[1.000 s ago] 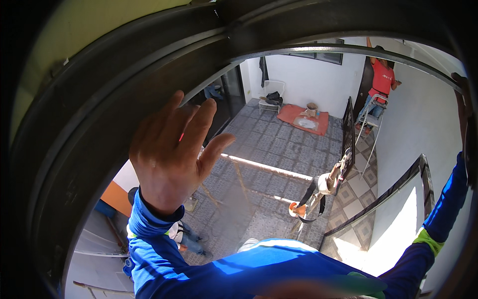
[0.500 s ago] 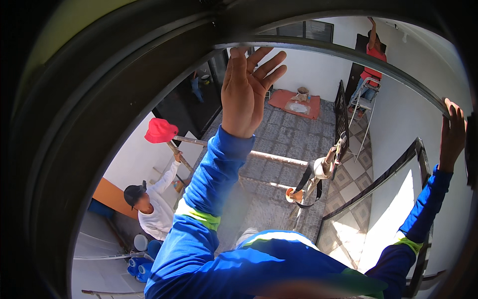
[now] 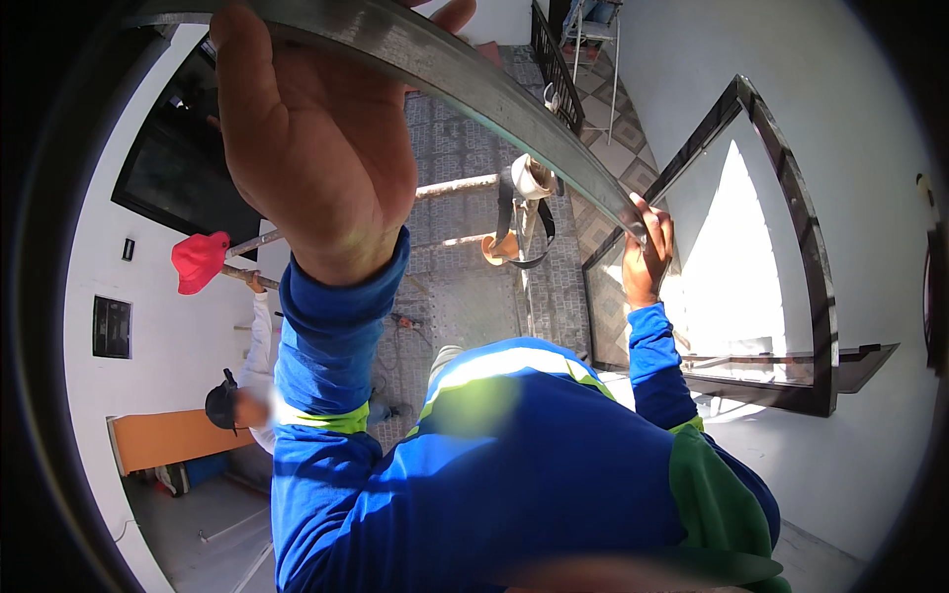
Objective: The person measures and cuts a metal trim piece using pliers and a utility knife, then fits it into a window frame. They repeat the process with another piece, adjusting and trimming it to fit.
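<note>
My left hand (image 3: 321, 158), large in the upper left, is closed on a long grey metal bar (image 3: 470, 99), its thumb at the near side and fingertips showing beyond it. The bar slants down to the right, where my right hand (image 3: 647, 252) has its fingers wrapped round its lower end. Below the bar, a scaffold pipe (image 3: 458, 186) meets an upright, on which hang a white round object (image 3: 534, 178), a black strap and an orange object (image 3: 499, 250).
A person in white (image 3: 259, 331) at lower left grips a pipe beside a red hat (image 3: 201, 262). A dark-framed panel (image 3: 796, 208) stands by the right wall. Beyond are a black railing (image 3: 559, 74), a ladder (image 3: 615, 74) and, at lower left, an orange board (image 3: 178, 445).
My left hand went from open fingers to a grip on the bar. The bar came nearer and lower in view, with my right hand. The view shifted, and the red hat appears further left.
</note>
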`<state>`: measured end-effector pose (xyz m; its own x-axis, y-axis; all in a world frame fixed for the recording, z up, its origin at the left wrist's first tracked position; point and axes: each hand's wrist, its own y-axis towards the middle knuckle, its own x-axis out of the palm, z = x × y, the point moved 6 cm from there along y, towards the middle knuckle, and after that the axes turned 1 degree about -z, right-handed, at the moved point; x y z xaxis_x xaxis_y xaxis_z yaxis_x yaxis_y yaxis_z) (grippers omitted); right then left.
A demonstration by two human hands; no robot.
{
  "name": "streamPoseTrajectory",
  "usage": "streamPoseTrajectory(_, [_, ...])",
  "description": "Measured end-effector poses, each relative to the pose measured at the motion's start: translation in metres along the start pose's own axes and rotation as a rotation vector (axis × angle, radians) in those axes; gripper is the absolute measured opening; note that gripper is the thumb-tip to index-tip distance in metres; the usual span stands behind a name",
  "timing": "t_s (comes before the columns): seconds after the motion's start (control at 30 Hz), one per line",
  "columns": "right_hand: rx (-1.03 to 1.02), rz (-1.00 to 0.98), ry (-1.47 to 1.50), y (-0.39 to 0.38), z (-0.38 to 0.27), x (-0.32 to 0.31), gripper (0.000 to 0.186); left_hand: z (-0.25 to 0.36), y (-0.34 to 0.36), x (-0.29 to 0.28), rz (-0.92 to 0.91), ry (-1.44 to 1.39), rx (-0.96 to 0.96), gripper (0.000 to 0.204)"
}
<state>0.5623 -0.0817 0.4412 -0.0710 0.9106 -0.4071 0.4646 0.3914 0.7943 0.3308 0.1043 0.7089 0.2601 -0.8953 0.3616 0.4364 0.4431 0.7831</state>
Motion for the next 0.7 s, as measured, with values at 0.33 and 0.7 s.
streamPoseTrajectory(0.33, [0.207, -0.395, 0.423, -0.043, 0.035, 0.125, 0.091, -0.044, -0.030, -0.050, 0.061, 0.472, 0.000, 0.066])
streamPoseTrajectory(0.7, [0.678, -0.204, 0.771, -0.022, 0.133, 0.256, 0.020, -0.051, -0.066, -0.085, -0.048, 0.603, -0.428, 0.051])
